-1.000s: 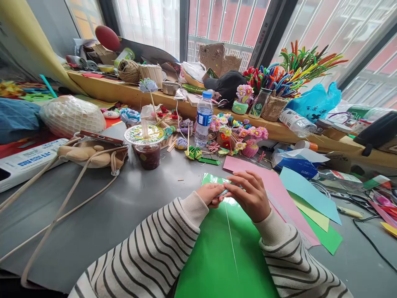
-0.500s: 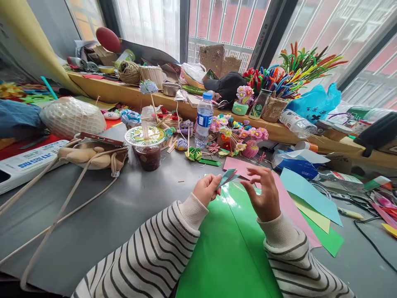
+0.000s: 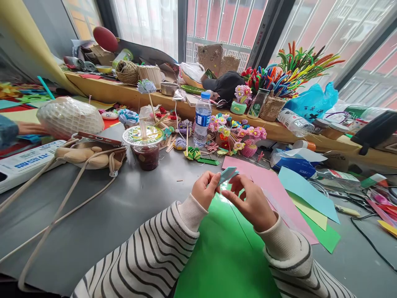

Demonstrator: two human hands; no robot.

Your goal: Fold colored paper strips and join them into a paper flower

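Near the middle of the desk, my left hand (image 3: pixel 205 189) is closed, pinching a small folded piece of light blue paper (image 3: pixel 227 175) between thumb and fingers. My right hand (image 3: pixel 249 200) is at the paper's right side, its bent fingertips at the edge and its thumb apart from them, below the paper. Part of the paper is hidden by the fingers. Under both hands lies a shiny green sheet (image 3: pixel 229 256). To the right of it are a pink sheet (image 3: pixel 279 207) and a blue sheet (image 3: pixel 305 192), with yellow and green ones partly beneath the blue.
A lidded drink cup (image 3: pixel 145 149), a water bottle (image 3: pixel 202 120) and yarn flowers (image 3: pixel 248 134) stand behind my hands. On the left lie a beige bag (image 3: pixel 89 155) with cords and a phone. Scissors (image 3: pixel 353 198) lie at right. Another person's hand (image 3: pixel 31 128) shows at far left.
My right hand has moved left and in to the folded paper, its fingers now touching the edge. My left hand keeps its hold. Another person's hand has appeared at far left.
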